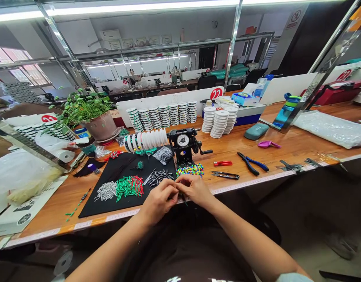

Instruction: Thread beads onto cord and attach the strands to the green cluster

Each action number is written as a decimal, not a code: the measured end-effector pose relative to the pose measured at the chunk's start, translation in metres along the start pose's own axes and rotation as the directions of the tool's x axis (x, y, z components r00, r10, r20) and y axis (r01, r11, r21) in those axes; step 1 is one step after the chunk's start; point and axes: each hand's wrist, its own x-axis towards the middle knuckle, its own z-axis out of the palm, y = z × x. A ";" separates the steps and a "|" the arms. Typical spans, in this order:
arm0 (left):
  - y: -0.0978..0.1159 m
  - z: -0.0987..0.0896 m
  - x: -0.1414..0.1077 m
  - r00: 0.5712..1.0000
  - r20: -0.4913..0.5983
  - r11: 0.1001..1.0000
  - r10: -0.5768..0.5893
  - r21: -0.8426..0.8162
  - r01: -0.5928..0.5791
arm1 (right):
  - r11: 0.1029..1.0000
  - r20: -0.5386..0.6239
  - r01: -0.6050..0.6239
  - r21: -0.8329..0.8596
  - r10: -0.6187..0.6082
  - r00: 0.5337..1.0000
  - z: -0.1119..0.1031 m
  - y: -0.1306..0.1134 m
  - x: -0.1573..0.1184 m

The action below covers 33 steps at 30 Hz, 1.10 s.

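My left hand (pixel 160 200) and my right hand (pixel 195 191) meet at the table's front edge, fingertips pinched together. A small dark bit shows below the fingers; what they hold is too small to make out. Just beyond lie a pile of multicoloured beads (pixel 190 170) and a heap of black pieces (pixel 160 178). On the black mat (pixel 121 163), left of my hands, are green tube-like pieces (pixel 126 188), red ones (pixel 137 185) and small silvery beads (pixel 107 190). A hand-cranked winder (pixel 183 147) with a dial carries a row of white spools (pixel 152 138).
To the right lie thread snips (pixel 224 175), a red box-like item (pixel 223 163), blue-handled pliers (pixel 253 162) and a pink scoop (pixel 268 144). White spool stacks (pixel 219 123) stand behind, with a potted plant (pixel 100 127) at left. Metal posts (pixel 233 43) frame the bench.
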 end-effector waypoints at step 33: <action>0.008 0.000 -0.005 0.989 -0.073 0.982 -0.130 -0.149 0.118 | 0.996 -0.106 -0.029 0.089 0.038 0.994 0.010 -0.005 -0.008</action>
